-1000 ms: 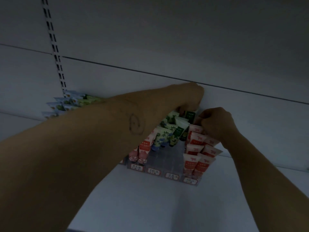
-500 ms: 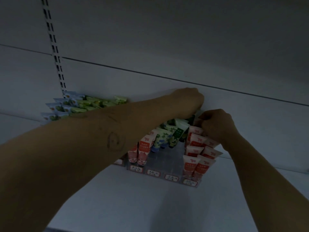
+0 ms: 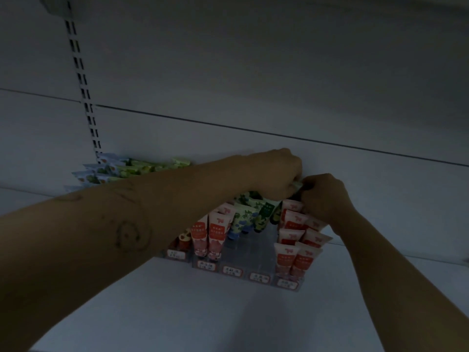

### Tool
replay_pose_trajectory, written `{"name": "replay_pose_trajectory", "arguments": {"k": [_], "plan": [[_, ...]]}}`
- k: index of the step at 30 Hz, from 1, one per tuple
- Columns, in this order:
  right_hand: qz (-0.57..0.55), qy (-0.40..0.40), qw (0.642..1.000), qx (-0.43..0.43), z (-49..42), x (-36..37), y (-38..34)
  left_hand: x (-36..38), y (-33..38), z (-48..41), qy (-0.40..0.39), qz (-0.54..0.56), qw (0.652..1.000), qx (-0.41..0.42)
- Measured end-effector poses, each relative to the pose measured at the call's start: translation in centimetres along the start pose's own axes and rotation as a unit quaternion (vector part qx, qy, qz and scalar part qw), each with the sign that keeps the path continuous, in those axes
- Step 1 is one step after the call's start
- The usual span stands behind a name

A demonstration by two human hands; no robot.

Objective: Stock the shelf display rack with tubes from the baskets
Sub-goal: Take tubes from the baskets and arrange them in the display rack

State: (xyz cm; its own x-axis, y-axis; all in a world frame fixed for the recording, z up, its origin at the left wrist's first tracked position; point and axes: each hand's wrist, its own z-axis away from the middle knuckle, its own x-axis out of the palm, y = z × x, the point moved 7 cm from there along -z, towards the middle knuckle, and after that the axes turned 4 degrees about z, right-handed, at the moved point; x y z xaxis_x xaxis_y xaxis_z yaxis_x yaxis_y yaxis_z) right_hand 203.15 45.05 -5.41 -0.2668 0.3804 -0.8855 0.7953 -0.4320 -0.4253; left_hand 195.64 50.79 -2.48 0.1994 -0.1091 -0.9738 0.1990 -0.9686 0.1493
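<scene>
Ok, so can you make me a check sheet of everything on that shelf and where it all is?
Surface: white shelf, dimly lit.
Job's things: clear rack holds red tubes on the right, pink tubes on the left and green patterned tubes behind; its middle front slots are bare. No baskets in view.
Clutter: green tubes heaped further left.
Hands: left hand and right hand meet at the rack's back row, fingers curled; grip hidden.
Cables: nothing seen.
Surroundings: white back wall, slotted strip.

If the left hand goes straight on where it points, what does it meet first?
Likely the right hand, which nearly touches the left hand; depth is unclear.
</scene>
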Motion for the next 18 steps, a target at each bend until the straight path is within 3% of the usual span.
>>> {"name": "replay_pose_trajectory", "arguments": {"k": [6,13,18], "plan": [[-0.018,-0.004,1.0,0.004,0.1,0.0,0.1,0.2,0.0,-1.0,-0.02,0.001,0.999,-0.027],[-0.036,-0.002,0.999,0.006,-0.3,0.0,0.5,-1.9,-1.3,-0.4,0.078,0.067,0.993,-0.053],[-0.015,-0.021,1.0,0.003,-0.2,-0.1,0.4,0.1,-1.1,-0.4,0.033,0.078,0.995,-0.06]]}}
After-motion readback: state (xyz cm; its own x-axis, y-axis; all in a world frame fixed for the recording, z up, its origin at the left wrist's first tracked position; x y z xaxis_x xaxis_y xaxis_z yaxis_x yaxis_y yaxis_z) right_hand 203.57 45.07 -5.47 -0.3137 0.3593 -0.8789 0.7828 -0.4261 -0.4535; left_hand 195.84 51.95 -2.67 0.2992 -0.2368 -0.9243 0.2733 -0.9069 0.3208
